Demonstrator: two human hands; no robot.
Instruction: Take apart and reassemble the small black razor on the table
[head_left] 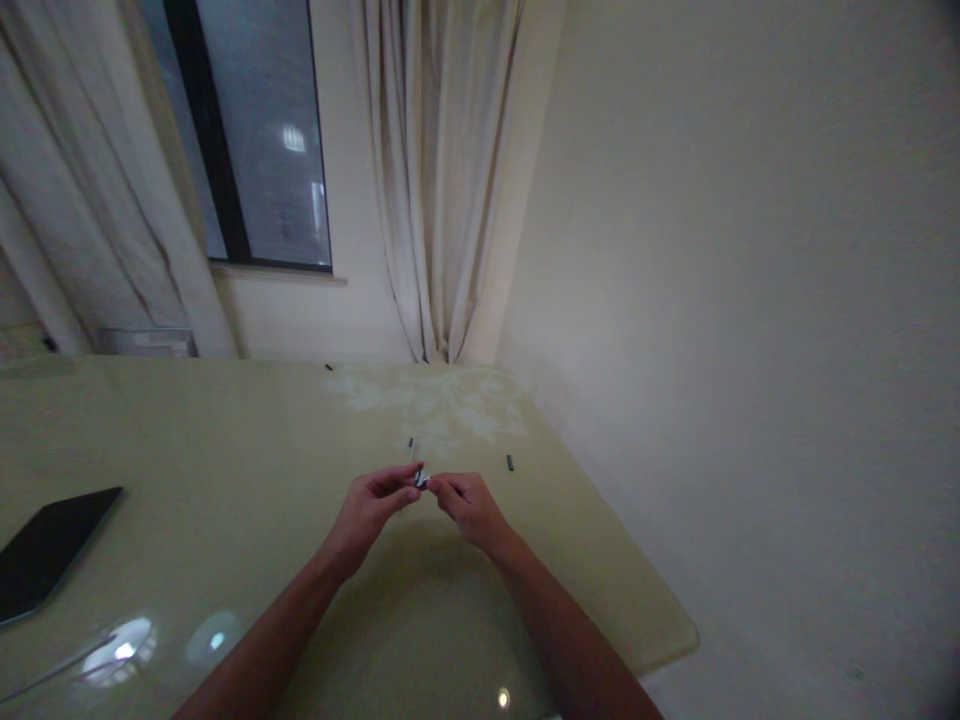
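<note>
Over the middle of the pale green table (247,450), my left hand (373,505) and my right hand (466,503) meet at a small dark and whitish object (421,480). The fingers of my left hand pinch it from the left. My right thumb and fingers close on its right side. Its details are too small to tell. Just beyond my hands lies a thin pale stick-like item with a dark tip (411,443). A small dark piece (510,462) rests on the table to the right of them.
A flat black panel (49,550) lies at the left. Another tiny dark piece (328,367) sits near the far edge. A thin cable (56,668) shows at lower left. Curtains (442,180) and a window (262,130) stand behind; a wall borders the right side.
</note>
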